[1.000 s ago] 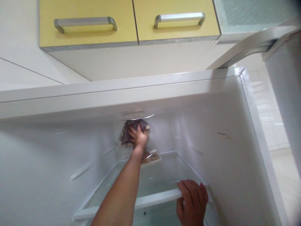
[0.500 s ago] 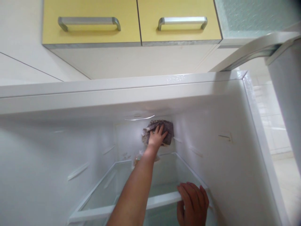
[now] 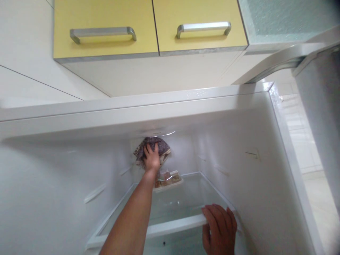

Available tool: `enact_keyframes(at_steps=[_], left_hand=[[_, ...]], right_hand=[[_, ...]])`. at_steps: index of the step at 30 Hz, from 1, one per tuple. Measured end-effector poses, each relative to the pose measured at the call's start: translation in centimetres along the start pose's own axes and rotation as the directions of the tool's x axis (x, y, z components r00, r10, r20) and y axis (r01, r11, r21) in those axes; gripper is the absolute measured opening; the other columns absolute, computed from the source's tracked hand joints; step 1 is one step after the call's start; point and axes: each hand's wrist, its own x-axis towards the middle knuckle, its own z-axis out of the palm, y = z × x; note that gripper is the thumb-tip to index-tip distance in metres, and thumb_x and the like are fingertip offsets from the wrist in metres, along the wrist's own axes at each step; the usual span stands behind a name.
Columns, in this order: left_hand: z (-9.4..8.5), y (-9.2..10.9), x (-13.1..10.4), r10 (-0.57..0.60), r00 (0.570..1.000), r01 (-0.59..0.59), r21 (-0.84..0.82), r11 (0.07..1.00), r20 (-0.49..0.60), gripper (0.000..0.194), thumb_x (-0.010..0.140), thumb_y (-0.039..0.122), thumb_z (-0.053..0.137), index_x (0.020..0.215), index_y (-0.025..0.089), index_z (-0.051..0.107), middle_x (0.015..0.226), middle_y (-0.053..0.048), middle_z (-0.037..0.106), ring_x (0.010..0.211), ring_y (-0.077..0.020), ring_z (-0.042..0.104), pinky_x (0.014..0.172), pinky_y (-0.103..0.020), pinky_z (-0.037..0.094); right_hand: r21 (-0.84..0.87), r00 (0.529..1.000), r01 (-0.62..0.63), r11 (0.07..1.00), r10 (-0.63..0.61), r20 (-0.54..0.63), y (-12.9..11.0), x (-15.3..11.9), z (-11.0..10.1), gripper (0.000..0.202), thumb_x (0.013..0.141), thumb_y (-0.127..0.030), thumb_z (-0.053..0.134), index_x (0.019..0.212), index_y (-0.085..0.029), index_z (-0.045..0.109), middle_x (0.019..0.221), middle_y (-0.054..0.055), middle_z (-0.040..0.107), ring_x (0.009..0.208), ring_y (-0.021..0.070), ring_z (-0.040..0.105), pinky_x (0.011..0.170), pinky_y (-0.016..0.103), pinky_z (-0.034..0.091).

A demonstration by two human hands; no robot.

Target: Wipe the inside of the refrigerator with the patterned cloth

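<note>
I look into an open white fridge [image 3: 255, 141]. My left hand [image 3: 152, 158] reaches deep inside and presses a grey-purple patterned cloth [image 3: 162, 146] flat against the back wall, just under the ceiling light. The cloth shows around my fingers. My right hand [image 3: 219, 226] grips the white front edge of the glass shelf [image 3: 175, 205] near its right end, fingers curled over the rim.
A small wrapped food pack [image 3: 170, 177] lies at the back of the shelf, below the cloth. Yellow cupboard doors [image 3: 148, 24] with metal handles hang above the fridge. The open fridge door [image 3: 318, 106] stands at the right, with tiled floor behind it.
My left hand slid the cloth along the back wall to the right corner, then back to the left under the light. My right hand stayed on the shelf edge.
</note>
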Motion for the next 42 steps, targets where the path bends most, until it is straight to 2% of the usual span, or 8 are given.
enact_keyframes(at_steps=[8, 13, 18, 23, 29, 32, 35, 42], left_hand=[[0.2, -3.0, 0.4, -0.366, 0.927, 0.359, -0.089, 0.929, -0.081, 0.079, 0.089, 0.038, 0.062, 0.156, 0.011, 0.029, 0.153, -0.033, 0.034, 0.136, -0.0462, 0.047, 0.104, -0.056, 0.049], [0.4, -1.9, 0.6, -0.389, 0.919, 0.382, -0.102, 0.919, -0.068, 0.071, 0.095, 0.038, 0.05, 0.157, 0.012, 0.028, 0.157, -0.036, 0.027, 0.141, -0.0505, 0.039, 0.095, -0.06, 0.053], [0.4, 1.4, 0.9, -0.115, 0.993, 0.113, -0.063, 0.992, -0.033, 0.062, 0.096, 0.034, 0.05, 0.155, 0.031, 0.035, 0.165, -0.024, 0.025, 0.152, -0.045, 0.023, 0.102, -0.066, 0.048], [0.8, 4.9, 0.5, 0.198, 0.98, -0.198, 0.001, 0.98, 0.023, 0.061, 0.096, 0.027, 0.048, 0.156, 0.026, 0.036, 0.166, -0.027, 0.024, 0.154, -0.0482, 0.016, 0.108, -0.076, 0.036], [2.4, 9.7, -1.8, 0.66, 0.731, -0.664, -0.041, 0.747, 0.177, 0.051, 0.095, 0.019, 0.05, 0.141, 0.041, 0.055, 0.17, -0.004, 0.029, 0.156, -0.0311, 0.022, 0.117, -0.067, 0.033], [2.9, 10.5, -2.4, 0.712, 0.677, -0.719, -0.039, 0.693, 0.186, 0.045, 0.098, 0.025, 0.046, 0.139, 0.038, 0.058, 0.169, -0.006, 0.032, 0.155, -0.0325, 0.024, 0.112, -0.066, 0.04], [2.6, 9.2, -1.9, 0.685, 0.707, -0.695, -0.004, 0.719, 0.175, 0.049, 0.099, 0.023, 0.041, 0.143, 0.04, 0.053, 0.17, -0.007, 0.029, 0.155, -0.0336, 0.023, 0.11, -0.068, 0.041], [0.3, 3.4, 0.0, 0.346, 0.935, -0.353, 0.107, 0.93, 0.079, 0.061, 0.096, 0.015, 0.04, 0.154, 0.033, 0.037, 0.171, -0.017, 0.019, 0.156, -0.0407, 0.018, 0.106, -0.067, 0.044]], right_hand=[[0.008, 1.0, 0.01, 1.0, -0.01, -0.021, -0.2, 0.2, 0.1, 0.03, 0.086, -0.014, 0.052, 0.111, -0.021, 0.067, 0.106, 0.007, 0.071, 0.109, 0.0237, 0.059, 0.119, 0.048, 0.027], [0.003, 0.999, 0.005, 1.0, -0.005, -0.053, -0.3, 0.1, 0.6, 0.029, 0.085, -0.015, 0.051, 0.108, -0.021, 0.068, 0.104, 0.007, 0.071, 0.107, 0.0244, 0.06, 0.118, 0.05, 0.027], [-0.005, 0.996, 0.026, 1.0, -0.026, -0.082, -0.3, 0.2, 0.8, 0.028, 0.084, -0.014, 0.051, 0.105, -0.021, 0.069, 0.102, 0.008, 0.071, 0.105, 0.0246, 0.059, 0.118, 0.05, 0.027], [-0.004, 0.996, 0.007, 1.0, -0.007, -0.089, -0.5, 0.7, 0.6, 0.028, 0.084, -0.013, 0.05, 0.104, -0.019, 0.069, 0.099, 0.009, 0.071, 0.104, 0.0248, 0.059, 0.116, 0.05, 0.027], [-0.024, 0.995, 0.037, 0.999, -0.039, -0.09, 0.0, 0.3, 0.8, 0.028, 0.084, -0.013, 0.05, 0.103, -0.019, 0.069, 0.099, 0.009, 0.071, 0.105, 0.0252, 0.059, 0.116, 0.051, 0.028], [-0.031, 0.995, 0.047, 0.998, -0.05, -0.087, 0.2, 0.0, 0.8, 0.028, 0.084, -0.013, 0.05, 0.104, -0.019, 0.068, 0.1, 0.009, 0.071, 0.105, 0.0248, 0.06, 0.116, 0.051, 0.028], [-0.026, 0.996, 0.033, 0.999, -0.035, -0.084, 0.2, -0.1, 0.8, 0.027, 0.084, -0.014, 0.051, 0.105, -0.02, 0.068, 0.101, 0.009, 0.071, 0.104, 0.024, 0.06, 0.116, 0.051, 0.029], [0.011, 0.997, -0.022, 1.0, 0.023, -0.072, -0.2, 0.0, 0.6, 0.027, 0.085, -0.014, 0.051, 0.105, -0.023, 0.067, 0.102, 0.006, 0.07, 0.104, 0.0222, 0.06, 0.117, 0.049, 0.028]])
